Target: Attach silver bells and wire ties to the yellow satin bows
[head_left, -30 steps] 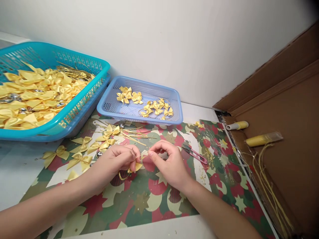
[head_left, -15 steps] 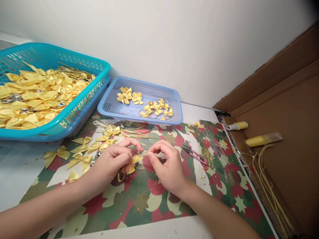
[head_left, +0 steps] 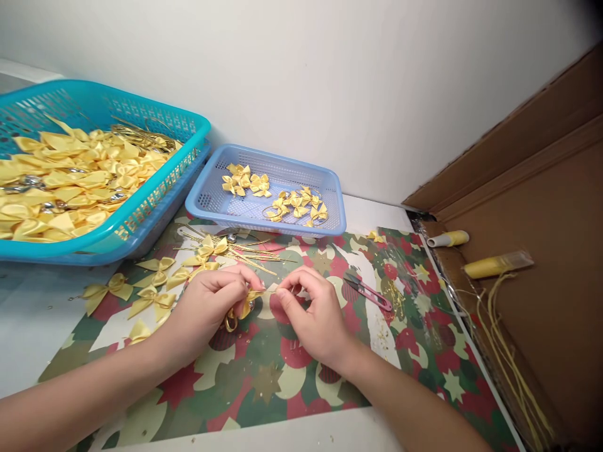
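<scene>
My left hand (head_left: 220,300) is closed around a yellow ribbon bow (head_left: 245,306), which has a small silver bell and a loop of gold cord (head_left: 230,321) hanging below the fingers. From the bow, a thin thread (head_left: 270,290) runs across to my right hand (head_left: 309,307). That hand pinches the thread's end between thumb and forefinger. Both hands hover just over the patterned sheet. To their left lie several yellow bows (head_left: 151,302), and behind these a bunch of gold cords (head_left: 245,252).
A turquoise basket (head_left: 155,223) piled with bows stands at the left. Behind my hands sits a blue basket (head_left: 264,225) holding several bows. Small thread snips (head_left: 370,292) lie right of my right hand. Yellow thread spools (head_left: 494,264) stick out along the cardboard (head_left: 532,182) at the right.
The left fingers have closed in on the bow, and the bow has shifted slightly left and up. The thread between the hands now looks straighter. The right hand has barely moved.
</scene>
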`<state>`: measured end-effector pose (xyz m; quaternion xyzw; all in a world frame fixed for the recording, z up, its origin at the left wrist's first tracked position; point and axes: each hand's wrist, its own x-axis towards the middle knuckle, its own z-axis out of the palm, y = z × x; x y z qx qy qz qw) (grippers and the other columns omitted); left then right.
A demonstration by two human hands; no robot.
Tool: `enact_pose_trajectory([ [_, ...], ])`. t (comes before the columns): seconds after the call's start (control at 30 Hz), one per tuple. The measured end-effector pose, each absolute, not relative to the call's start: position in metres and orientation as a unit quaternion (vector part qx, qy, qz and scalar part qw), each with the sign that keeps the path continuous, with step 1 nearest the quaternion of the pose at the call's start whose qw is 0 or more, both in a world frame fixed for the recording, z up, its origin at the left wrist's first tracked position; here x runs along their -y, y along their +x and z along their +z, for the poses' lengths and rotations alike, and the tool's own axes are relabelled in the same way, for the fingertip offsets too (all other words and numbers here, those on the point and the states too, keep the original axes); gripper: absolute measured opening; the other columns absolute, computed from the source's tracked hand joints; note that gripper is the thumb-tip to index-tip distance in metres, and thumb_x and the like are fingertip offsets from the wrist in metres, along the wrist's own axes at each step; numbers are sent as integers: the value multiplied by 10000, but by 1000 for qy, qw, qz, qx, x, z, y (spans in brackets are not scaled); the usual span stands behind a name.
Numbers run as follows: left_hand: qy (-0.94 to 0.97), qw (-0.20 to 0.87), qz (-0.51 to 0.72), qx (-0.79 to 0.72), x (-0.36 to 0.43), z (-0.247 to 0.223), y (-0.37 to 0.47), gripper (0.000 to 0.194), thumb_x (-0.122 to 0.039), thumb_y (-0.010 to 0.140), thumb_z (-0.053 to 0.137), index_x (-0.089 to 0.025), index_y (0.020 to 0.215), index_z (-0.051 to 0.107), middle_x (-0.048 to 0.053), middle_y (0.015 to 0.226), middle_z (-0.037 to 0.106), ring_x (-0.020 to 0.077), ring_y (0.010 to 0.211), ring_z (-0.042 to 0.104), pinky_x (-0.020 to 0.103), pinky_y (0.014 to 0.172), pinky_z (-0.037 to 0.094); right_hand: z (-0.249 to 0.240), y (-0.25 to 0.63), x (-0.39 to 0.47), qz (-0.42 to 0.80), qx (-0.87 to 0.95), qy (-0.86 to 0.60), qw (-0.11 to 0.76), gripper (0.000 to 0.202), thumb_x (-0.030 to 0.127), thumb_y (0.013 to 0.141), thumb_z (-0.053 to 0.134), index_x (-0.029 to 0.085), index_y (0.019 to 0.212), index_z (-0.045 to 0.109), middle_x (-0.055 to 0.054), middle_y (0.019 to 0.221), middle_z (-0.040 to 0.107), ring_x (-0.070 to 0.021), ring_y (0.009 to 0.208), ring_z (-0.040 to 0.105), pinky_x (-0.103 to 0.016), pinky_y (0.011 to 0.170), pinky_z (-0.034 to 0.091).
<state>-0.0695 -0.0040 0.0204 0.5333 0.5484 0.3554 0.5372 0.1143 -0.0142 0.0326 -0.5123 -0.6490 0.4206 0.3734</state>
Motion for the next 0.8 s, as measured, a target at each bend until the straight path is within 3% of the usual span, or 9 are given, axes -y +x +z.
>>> enact_pose_trajectory([
  [0.23, 507, 568, 342, -550, 3, 33, -67, 332, -291, 705, 479, -202, 386, 482, 30, 669, 609, 184, 684, 528, 289, 606, 409, 35, 122, 7, 511, 627, -480, 340, 139, 196, 863, 582, 205, 724, 588, 7, 741, 584, -134, 676, 549, -249, 597, 442],
  [0.47, 472, 637, 308, -525, 1, 36, -64, 323, -327, 682, 471, -204, 387, 425, 46, 735, 598, 181, 693, 496, 266, 574, 402, 29, 121, 6, 500, 619, -496, 349, 114, 212, 843, 610, 205, 729, 623, -2, 770, 611, -138, 709, 567, -244, 608, 449],
  [0.6, 472, 671, 270, -504, 3, 37, -61, 323, -351, 694, 477, -195, 412, 457, 55, 831, 561, 165, 658, 461, 253, 508, 373, 25, 119, 9, 486, 603, -509, 376, 83, 211, 818, 633, 206, 738, 651, -4, 781, 621, -139, 707, 573, -260, 644, 466],
  [0.8, 539, 692, 204, -434, 5, 33, -61, 355, -392, 787, 503, -197, 498, 569, 16, 762, 464, 146, 588, 429, 237, 481, 394, 23, 117, 9, 479, 606, -497, 396, 96, 210, 805, 651, 205, 709, 643, -5, 760, 620, -141, 701, 574, -258, 623, 464],
])
